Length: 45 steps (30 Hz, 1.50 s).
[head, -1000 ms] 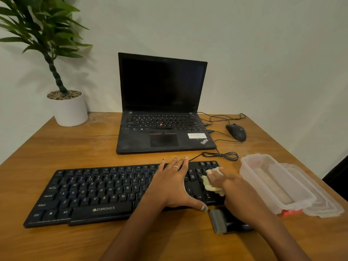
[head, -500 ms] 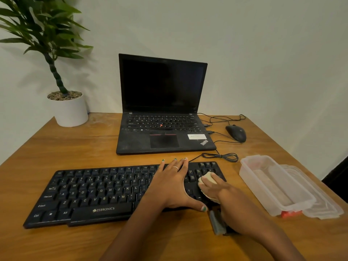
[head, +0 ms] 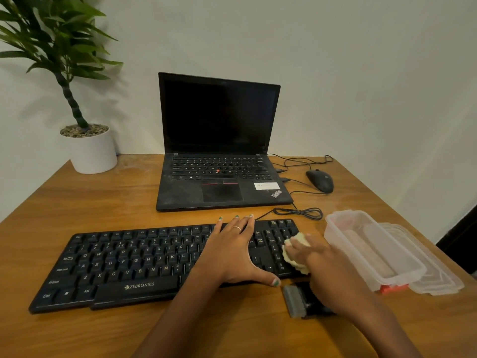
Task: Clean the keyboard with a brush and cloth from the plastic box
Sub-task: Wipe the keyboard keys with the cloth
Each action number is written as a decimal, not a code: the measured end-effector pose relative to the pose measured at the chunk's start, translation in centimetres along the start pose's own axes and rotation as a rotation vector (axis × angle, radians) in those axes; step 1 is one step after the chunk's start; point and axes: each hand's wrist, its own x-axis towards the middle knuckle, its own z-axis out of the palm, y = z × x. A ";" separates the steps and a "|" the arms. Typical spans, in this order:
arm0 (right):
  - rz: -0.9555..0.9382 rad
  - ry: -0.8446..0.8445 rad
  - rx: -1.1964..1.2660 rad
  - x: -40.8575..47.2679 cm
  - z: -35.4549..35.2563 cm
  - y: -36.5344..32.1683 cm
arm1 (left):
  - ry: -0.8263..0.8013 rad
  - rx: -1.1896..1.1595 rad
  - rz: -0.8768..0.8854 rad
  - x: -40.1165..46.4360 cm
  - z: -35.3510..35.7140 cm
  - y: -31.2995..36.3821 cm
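Two hands (head: 233, 250) — one keyboard (head: 129, 264), one cloth (head: 295, 251), one brush (head: 299, 301), one laptop (head: 219, 151).

One head-worn view — close above the wooden desk (head: 77, 208), facing forward and down toward the wall (head: 361, 73).
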 end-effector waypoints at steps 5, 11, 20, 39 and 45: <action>0.006 -0.167 -0.008 0.1 -0.3 -0.1 | 0.006 0.003 0.002 0.0 0.0 0.0; -0.160 0.026 0.153 -1.5 0.7 -0.3 | 0.001 0.014 0.000 0.0 0.0 0.0; -0.052 -0.204 0.006 -0.1 1.3 -1.1 | 0.004 0.020 0.006 0.0 -0.1 0.0; 0.018 -0.167 0.000 -1.3 1.6 0.2 | 0.003 0.010 -0.002 0.0 0.1 -0.1; -0.032 0.054 0.127 -2.7 1.8 1.0 | -0.001 0.011 0.001 0.0 0.0 0.0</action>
